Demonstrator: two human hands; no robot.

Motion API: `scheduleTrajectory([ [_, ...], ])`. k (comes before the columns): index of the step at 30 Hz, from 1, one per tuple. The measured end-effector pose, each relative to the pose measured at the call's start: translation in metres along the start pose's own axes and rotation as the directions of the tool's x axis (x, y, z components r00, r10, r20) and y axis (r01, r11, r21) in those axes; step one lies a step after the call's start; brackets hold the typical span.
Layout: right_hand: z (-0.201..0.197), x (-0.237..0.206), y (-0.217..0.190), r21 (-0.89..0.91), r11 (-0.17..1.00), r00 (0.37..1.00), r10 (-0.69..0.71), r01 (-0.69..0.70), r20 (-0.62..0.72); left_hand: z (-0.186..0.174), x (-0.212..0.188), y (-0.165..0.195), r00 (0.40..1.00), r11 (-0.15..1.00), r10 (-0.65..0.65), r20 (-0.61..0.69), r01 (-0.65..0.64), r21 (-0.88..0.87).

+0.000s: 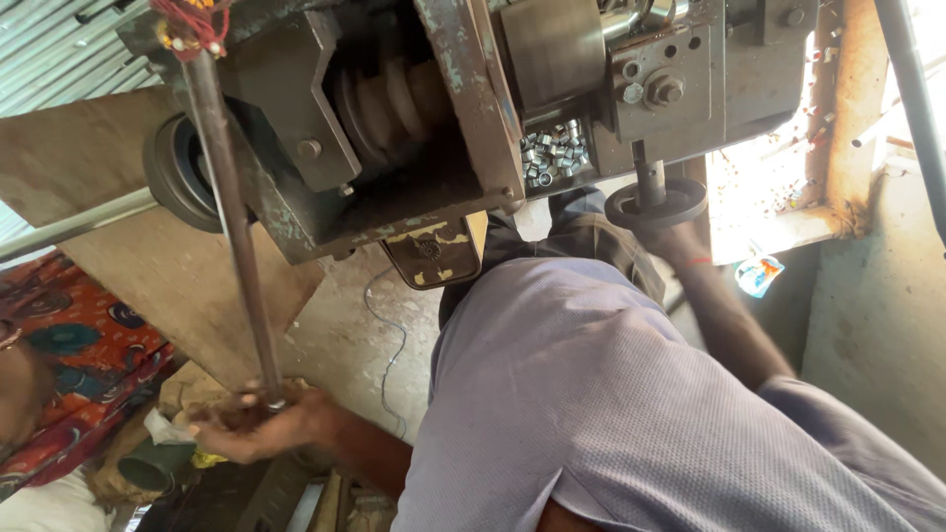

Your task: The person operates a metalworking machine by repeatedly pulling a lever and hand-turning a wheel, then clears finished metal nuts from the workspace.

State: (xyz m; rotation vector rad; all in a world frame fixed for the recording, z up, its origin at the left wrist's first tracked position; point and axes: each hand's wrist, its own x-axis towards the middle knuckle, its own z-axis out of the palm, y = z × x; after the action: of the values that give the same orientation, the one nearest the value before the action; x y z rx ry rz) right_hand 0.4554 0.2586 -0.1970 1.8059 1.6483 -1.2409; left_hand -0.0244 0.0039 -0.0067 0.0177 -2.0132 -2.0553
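Note:
My left hand (261, 426) is closed around the lower end of a long dark metal rod (232, 217). The rod rises to a grey metal machine (434, 118), and red thread (192, 25) is tied at its top. My right arm reaches past my lavender shirt (591, 394) to a round black handwheel (658, 205) under the machine. My right hand (682, 241) rests at the wheel, its fingers mostly hidden behind it. Several small shiny metal pieces (554, 153) lie in a tray of the machine.
A black pulley wheel (177, 172) sits on the machine's left side. A wooden board (148, 266) leans below it. A patterned red cloth (69, 345) lies at the left, a thin wire (389, 335) runs over the concrete floor, and a wall (877, 315) stands at the right.

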Motion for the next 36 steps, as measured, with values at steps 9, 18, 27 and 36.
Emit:
scheduleTrajectory([
  [9,-0.045,-0.036,-0.018,0.601,0.783,0.984,-0.083,0.161,-0.156,-0.006,0.02,-0.008,0.997,0.997,0.039,-0.061,-0.034,0.071],
  [18,0.001,-0.061,-0.031,0.627,0.776,0.997,-0.028,0.069,-0.075,0.018,0.007,0.011,0.994,0.993,-0.03,-0.107,0.042,0.112],
  [27,0.006,-0.044,-0.006,0.752,0.646,0.831,0.342,0.131,-0.438,0.005,0.011,0.002,0.99,0.973,0.14,0.034,-0.144,0.181],
  [36,0.0,-0.057,0.0,0.72,0.681,0.835,0.315,0.132,-0.451,0.02,0.005,0.016,0.999,0.984,0.005,-0.034,0.001,0.181],
])
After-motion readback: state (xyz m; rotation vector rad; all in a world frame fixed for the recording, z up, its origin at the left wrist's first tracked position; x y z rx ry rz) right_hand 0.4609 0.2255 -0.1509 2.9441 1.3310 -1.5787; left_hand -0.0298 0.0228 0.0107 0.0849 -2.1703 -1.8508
